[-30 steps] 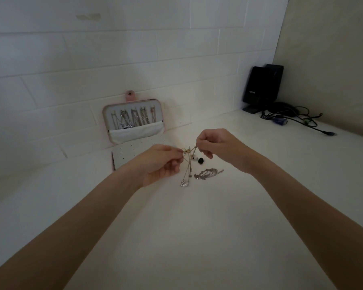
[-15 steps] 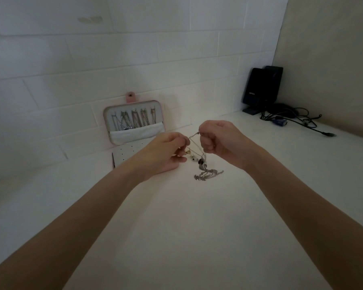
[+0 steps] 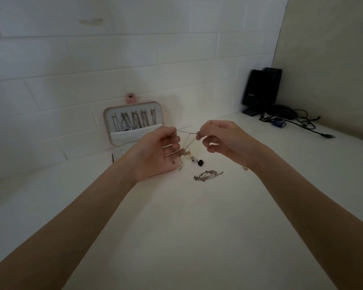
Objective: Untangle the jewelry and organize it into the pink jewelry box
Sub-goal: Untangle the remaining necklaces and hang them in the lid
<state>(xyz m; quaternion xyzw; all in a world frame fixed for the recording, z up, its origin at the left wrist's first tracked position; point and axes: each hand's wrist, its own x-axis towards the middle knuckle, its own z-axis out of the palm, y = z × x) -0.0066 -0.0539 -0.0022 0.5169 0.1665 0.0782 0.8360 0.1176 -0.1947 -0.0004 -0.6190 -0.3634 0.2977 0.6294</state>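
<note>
Hands meet above a white counter [image 3: 197,237]. Left hand [image 3: 155,153], palm up, and right hand [image 3: 222,139], fingers curled, each pinch one thin chain [image 3: 187,132] stretched between them. Pink box [image 3: 132,124] stands open at 10 o'clock. One silver bracelet [image 3: 208,175] lies at 5 o'clock.

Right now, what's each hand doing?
Left hand: pinching one end of the thin chain.
Right hand: pinching the chain's other end.
</note>
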